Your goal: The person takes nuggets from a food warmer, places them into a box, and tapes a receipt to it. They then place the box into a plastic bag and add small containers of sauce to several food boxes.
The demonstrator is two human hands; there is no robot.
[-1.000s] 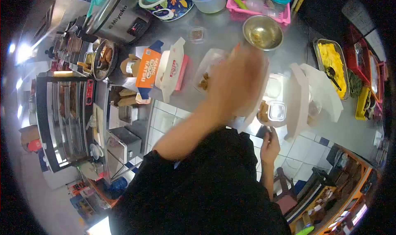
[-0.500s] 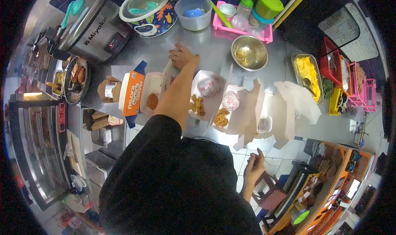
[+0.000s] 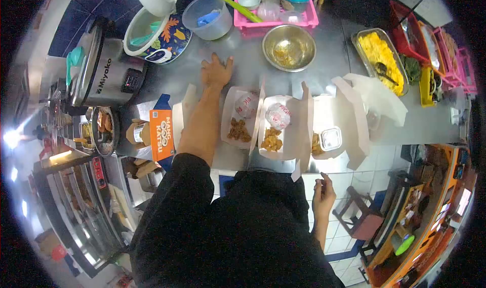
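Note:
My left hand reaches out over the steel counter, fingers spread and nothing in them, just short of a clear plastic tub with something blue inside. Its forearm partly hides a box beside the orange carton sleeve. To the right stand paper meal boxes with fried chicken pieces and round paper-wrapped bundles. The rightmost box holds a small lidded cup beside more brown food. Below the counter edge, near that box, my right hand hangs empty, loosely bent with fingers apart.
A steel bowl and a pink tray of containers stand at the back. Left are a floral pot with its lid up and a grey cooker. A tray of yellow food is at the right.
The view has shifted. My left hand has moved away from the boxes toward the clear tub, its fingers spreading wider. My right hand stays low at my side.

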